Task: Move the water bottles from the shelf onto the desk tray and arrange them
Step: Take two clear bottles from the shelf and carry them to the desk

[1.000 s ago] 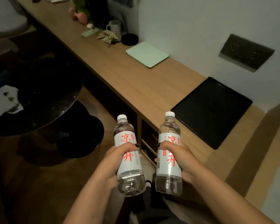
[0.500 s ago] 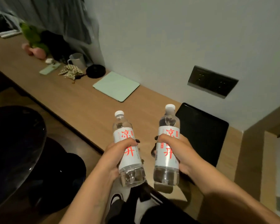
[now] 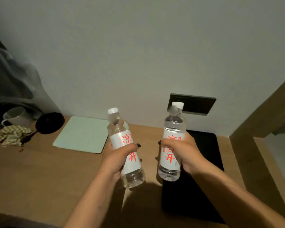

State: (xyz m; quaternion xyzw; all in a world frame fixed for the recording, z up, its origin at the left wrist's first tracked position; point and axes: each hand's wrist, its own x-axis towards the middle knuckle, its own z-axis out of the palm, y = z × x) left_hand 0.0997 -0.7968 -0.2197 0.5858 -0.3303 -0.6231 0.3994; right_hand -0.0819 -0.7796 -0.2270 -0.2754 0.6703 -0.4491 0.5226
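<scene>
Both bottles now hang over the desk [image 3: 39,170]: left hand [image 3: 115,159] grips the left bottle [image 3: 125,148], right hand [image 3: 183,153] clasps the right bottle [image 3: 171,145] above the tray [image 3: 209,148] at the right end. Neither's set down yet.

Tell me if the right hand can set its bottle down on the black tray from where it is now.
Probably yes. The right hand grips its bottle upright just over the black tray, and the tray's visible surface looks bare beneath it.
</scene>
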